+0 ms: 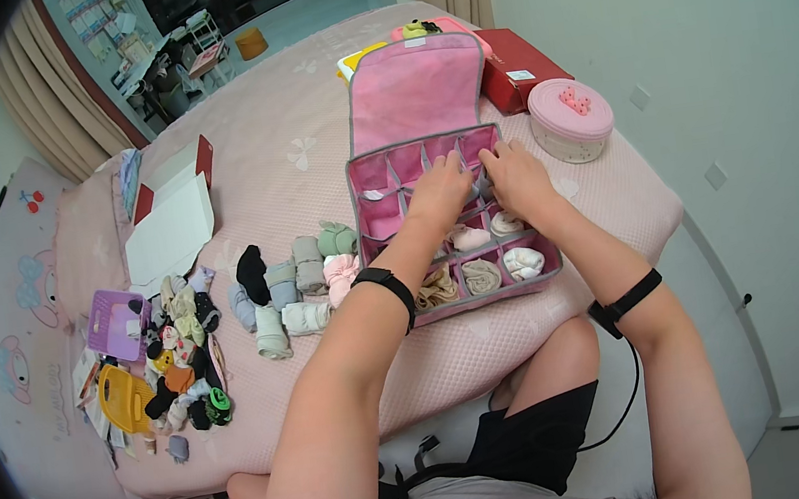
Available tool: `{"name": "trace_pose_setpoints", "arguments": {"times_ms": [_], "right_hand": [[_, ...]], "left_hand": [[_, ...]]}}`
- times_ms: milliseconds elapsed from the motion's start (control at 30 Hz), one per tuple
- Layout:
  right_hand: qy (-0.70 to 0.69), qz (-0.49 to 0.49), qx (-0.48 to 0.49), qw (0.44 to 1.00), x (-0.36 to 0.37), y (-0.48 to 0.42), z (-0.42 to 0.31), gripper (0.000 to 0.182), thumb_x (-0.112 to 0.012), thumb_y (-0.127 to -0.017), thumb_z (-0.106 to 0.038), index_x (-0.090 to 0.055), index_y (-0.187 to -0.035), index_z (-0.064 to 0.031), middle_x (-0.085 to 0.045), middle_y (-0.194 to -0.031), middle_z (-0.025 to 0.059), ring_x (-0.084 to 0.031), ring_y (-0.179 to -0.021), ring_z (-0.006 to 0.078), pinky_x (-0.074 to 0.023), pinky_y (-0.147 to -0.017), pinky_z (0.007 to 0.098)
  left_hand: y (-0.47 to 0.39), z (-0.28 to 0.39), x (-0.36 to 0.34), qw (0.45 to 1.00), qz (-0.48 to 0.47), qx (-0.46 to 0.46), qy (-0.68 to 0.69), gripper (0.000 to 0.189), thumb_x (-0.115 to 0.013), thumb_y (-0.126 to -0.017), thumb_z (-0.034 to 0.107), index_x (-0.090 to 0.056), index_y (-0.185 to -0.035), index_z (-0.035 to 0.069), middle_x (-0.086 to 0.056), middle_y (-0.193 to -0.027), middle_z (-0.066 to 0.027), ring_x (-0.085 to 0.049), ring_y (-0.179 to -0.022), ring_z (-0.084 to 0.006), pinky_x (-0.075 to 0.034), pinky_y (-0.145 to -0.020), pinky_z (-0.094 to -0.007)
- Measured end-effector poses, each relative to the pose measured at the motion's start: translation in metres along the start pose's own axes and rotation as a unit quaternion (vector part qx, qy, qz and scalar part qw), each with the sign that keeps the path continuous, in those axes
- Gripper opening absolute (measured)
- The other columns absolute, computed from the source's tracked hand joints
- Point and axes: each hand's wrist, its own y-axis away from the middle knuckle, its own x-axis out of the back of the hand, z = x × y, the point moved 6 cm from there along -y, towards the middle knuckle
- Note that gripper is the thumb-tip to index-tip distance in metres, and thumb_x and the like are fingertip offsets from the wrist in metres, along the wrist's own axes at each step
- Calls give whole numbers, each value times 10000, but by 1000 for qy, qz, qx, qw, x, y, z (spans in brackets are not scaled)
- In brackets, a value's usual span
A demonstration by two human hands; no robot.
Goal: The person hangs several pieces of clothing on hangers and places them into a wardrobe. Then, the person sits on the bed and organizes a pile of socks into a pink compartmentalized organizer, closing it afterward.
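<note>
A pink fabric storage box (468, 310) with grey trim and divided compartments lies on the bed, its flap lid (417, 92) folded back. My left hand (443, 187) reaches into a far compartment, fingertips hidden. Beside it my right hand (517, 177) reaches over the far right compartments. A greyish item shows between them; whether either hand grips it, I cannot tell. The near row holds a tan rolled item (436, 288), a beige roll (482, 276) and a white patterned roll (524, 262). Behind them sit a pale pink bundle (470, 237) and a cream roll (506, 223).
Left of the box lie several rolled garments (308, 265) and a heap of mixed socks (182, 354). Near the heap are a purple basket (109, 341) and a yellow basket (120, 400). A pink-lidded round tub (572, 121) and a red box (519, 63) stand at the right.
</note>
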Motion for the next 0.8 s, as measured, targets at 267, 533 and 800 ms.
{"name": "trace_pose_setpoints", "arguments": {"times_ms": [267, 533, 800], "right_hand": [[-11, -10, -16, 1000, -5, -2, -9, 198, -711, -866, -68, -748, -1060, -57, -660, -1176, 172, -673, -1089, 348, -624, -882, 450], [14, -38, 13, 999, -15, -3, -10, 167, -713, -861, -65, -764, -1019, -47, -679, -1154, 160, -680, -1087, 339, -629, -876, 435], [9, -135, 26, 990, -38, -1, -7, 139, -709, -884, -89, -755, -1005, -37, -768, -1036, 182, -767, -1007, 367, -632, -849, 475]], "left_hand": [[16, 4, -24, 987, -99, -119, -49, 146, -739, -808, 77, -807, -935, 59, -681, -1230, -123, -664, -1167, -288, -598, -969, -406], [18, -13, -27, 986, -152, -23, -59, 189, -760, -805, 31, -808, -987, 24, -695, -1194, -139, -667, -1209, -325, -598, -984, -414], [23, -22, -37, 954, -162, 8, 253, 454, -624, -869, -96, -716, -1305, -9, -714, -1211, -223, -676, -1227, -382, -569, -1047, -439]]}}
